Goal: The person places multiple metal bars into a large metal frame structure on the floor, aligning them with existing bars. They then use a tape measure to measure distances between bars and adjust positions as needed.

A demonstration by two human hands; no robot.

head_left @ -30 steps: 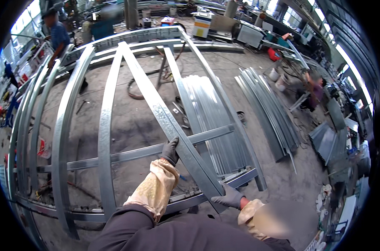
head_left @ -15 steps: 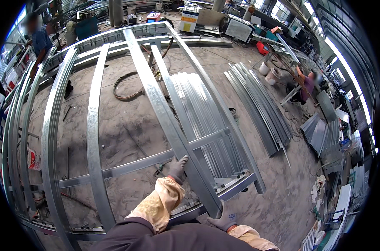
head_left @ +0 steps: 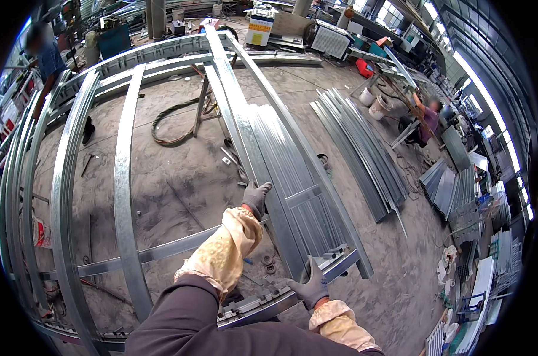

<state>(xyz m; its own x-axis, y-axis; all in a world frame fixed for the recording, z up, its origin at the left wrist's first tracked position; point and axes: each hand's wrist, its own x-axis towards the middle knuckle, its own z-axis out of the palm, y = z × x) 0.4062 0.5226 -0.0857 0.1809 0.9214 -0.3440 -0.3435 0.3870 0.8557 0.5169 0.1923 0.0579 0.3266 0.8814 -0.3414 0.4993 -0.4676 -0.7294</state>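
A long galvanized steel channel (head_left: 238, 110) lies lengthwise over a metal frame, close beside another bar (head_left: 217, 95) on its left. My left hand (head_left: 257, 197), in a grey glove, is closed on the channel's left edge, partway along its near half. My right hand (head_left: 313, 288), gloved too, grips the near end with thumb and fingers apart around it; part of this grip is hidden. Below that end runs the frame's front rail (head_left: 260, 310), lined with small metal blocks. A cross rail (head_left: 183, 245) passes under the bars to the left.
More steel bars (head_left: 126, 178) span the frame on the left. Stacked profiles (head_left: 358, 154) lie on the floor to the right. A coiled cable (head_left: 157, 132) rests beyond. One person (head_left: 426, 121) sits at the right; another (head_left: 49, 62) stands far left. Buckets (head_left: 380, 107) stand behind the profiles.
The held channel has shifted right at its far end and now lies against the neighbouring bar. My left hand has moved farther away; my right hand has risen slightly at the near end.
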